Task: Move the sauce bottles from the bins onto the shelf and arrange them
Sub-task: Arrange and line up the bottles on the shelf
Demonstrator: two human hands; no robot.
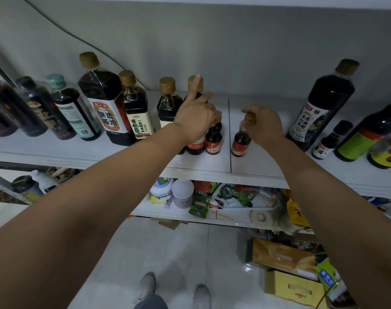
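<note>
1. Left hand point(195, 118): the arm reached forward across the front edge of the shelf point(257, 161), back of the hand uppermost. The index finger stood straight up against a gold-capped bottle point(195, 84). The other fingers were curled down over the top of a small red-labelled bottle point(214, 139), gripping it.
2. Small red-labelled bottle: upright about midway along the shelf, just left of the panel seam point(229, 134) and just beside the gold-capped bottle. Its cap was mostly hidden by the fingers.
3. Right hand point(265, 126): the arm reached in from the right, wrist bent down. Fingers and thumb were closed round the gold cap of a second small bottle point(241, 141).
4. Second small bottle: base on the shelf, just right of the seam and near the first small bottle but apart from it.
5. Large dark bottles point(105, 103): these stood in a row from the left end of the shelf to the middle.
6. Dark blue-labelled bottle point(319, 108): this stood toward the right end of the shelf, with smaller bottles beyond it.
</note>
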